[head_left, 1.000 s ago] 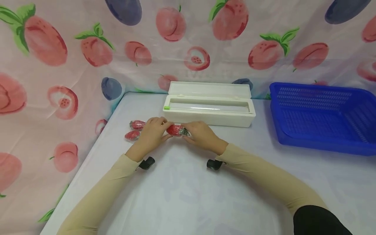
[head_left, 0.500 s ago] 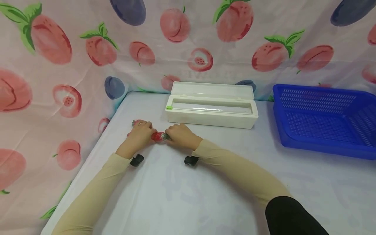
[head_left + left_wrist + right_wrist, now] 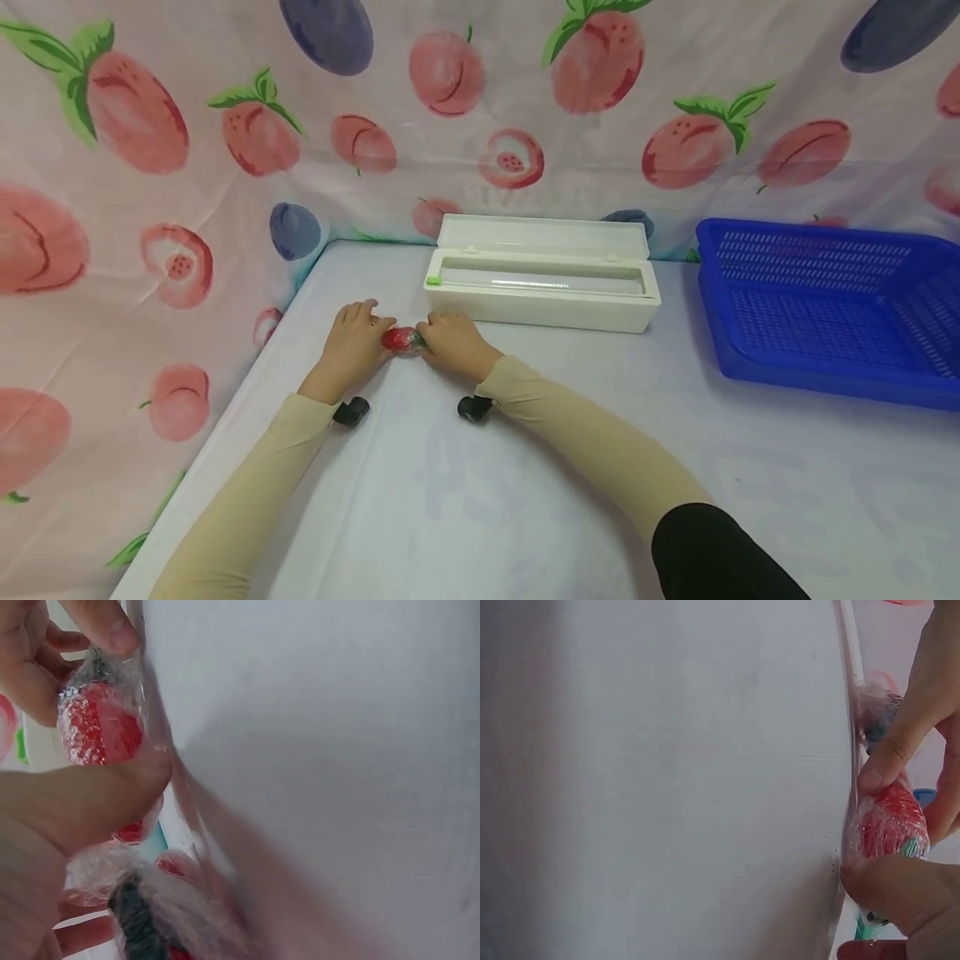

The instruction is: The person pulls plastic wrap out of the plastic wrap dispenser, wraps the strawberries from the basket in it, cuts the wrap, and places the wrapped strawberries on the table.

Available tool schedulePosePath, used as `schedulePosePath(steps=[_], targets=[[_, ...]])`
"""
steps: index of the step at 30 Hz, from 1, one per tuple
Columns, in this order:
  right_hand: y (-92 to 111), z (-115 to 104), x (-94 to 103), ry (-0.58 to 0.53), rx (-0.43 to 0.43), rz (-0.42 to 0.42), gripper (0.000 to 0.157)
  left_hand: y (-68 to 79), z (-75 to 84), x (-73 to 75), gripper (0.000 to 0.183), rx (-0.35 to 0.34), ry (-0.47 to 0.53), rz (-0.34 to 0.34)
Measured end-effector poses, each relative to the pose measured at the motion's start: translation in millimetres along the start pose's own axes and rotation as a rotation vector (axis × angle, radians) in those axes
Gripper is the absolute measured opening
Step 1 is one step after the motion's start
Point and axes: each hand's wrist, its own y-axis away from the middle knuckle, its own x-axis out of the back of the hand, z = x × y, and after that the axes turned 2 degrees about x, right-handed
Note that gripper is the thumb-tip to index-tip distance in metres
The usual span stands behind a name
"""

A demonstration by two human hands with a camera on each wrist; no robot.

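Note:
A red strawberry [image 3: 402,339] with a dark green leafy end, wrapped in clear film, lies between both hands, low over the table. My left hand [image 3: 351,340] holds its red end, the thumb [image 3: 127,784] across the film in the left wrist view. At the leafy end, my right hand [image 3: 453,346] pinches the wrap between thumb [image 3: 885,885] and fingers. Another wrapped strawberry [image 3: 142,922] sits beneath the left palm, with part of a further red one [image 3: 176,862] beside it. Both are hidden behind the left hand in the head view.
Behind the hands stands a white cling film box [image 3: 540,308], its lid [image 3: 540,236] raised and a green slider [image 3: 434,281] at its left end. A blue plastic basket [image 3: 825,375] is at the right. A fruit-print cloth [image 3: 450,192] hangs along the table's back.
Both hands have carried the wrapped strawberry left, away from the front of the box, to beside the other two. The left hand now covers those in the head view.

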Motion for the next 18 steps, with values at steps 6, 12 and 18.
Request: schedulePosePath(steps=[6,12,18], targets=[[1,0,-0.3,0.039,-0.027,-0.040,0.061,-1.0,-2.0,-0.6,0.074,0.026,0.013,-0.066],[5,0,3.8,-0.017,-0.048,-0.103,0.083,-3.5,-2.6,-0.3,0.094,0.051,0.055,-0.138],[21,5,9.9,-0.114,-0.045,-0.116,0.090,0.0,5.7,4.7,0.106,0.070,0.094,-0.183]])
